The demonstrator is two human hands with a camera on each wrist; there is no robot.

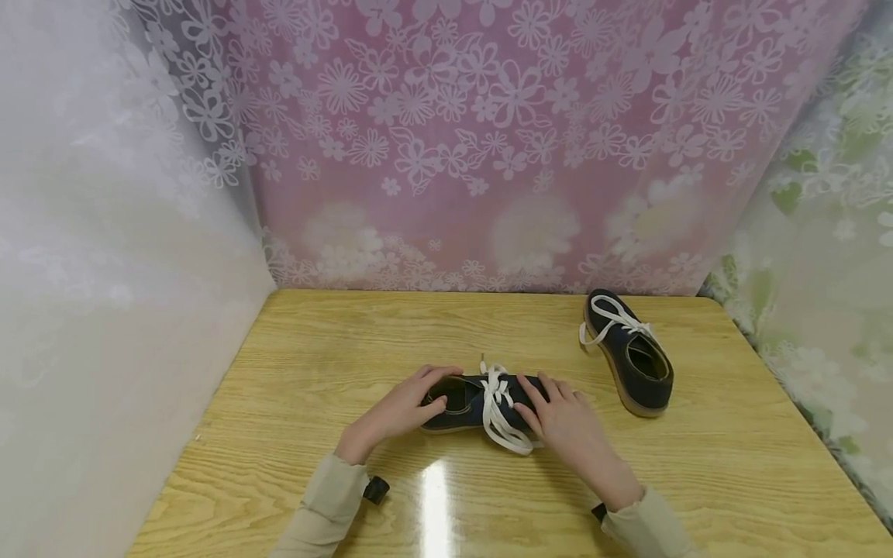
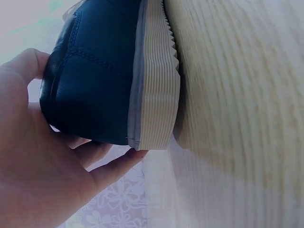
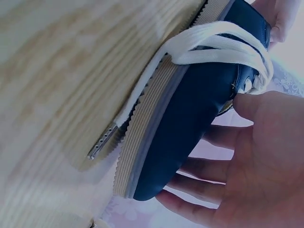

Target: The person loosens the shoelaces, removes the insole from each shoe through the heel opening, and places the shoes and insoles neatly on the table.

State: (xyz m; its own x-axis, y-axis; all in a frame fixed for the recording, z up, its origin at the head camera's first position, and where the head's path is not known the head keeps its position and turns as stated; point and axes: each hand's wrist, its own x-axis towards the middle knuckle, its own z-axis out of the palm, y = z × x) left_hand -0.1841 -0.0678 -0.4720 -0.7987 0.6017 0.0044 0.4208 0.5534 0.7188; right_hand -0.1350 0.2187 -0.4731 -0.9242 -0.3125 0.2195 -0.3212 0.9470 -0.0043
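A dark navy shoe [image 1: 469, 419] with white laces [image 1: 497, 411] lies sole down across the front middle of the table, toe to the right. My left hand [image 1: 399, 407] holds its heel, the thumb at the shoe's opening and the fingers round the back. In the left wrist view the pale ridged sole [image 2: 159, 90] rests on the wood. Over the toe end lies my right hand [image 1: 570, 428], thumb on the near upper side and fingers over the far side. A loose lace hangs down the near side, its metal tip [image 3: 102, 142] by the tabletop.
The matching shoe [image 1: 642, 387] stands at the back right, toe pointing away, its white laces loose. Light wood forms the tabletop [image 1: 335, 333]. Floral curtains [image 1: 446, 155] hang behind and at both sides. Glare [image 1: 436, 504] shows on the near edge.
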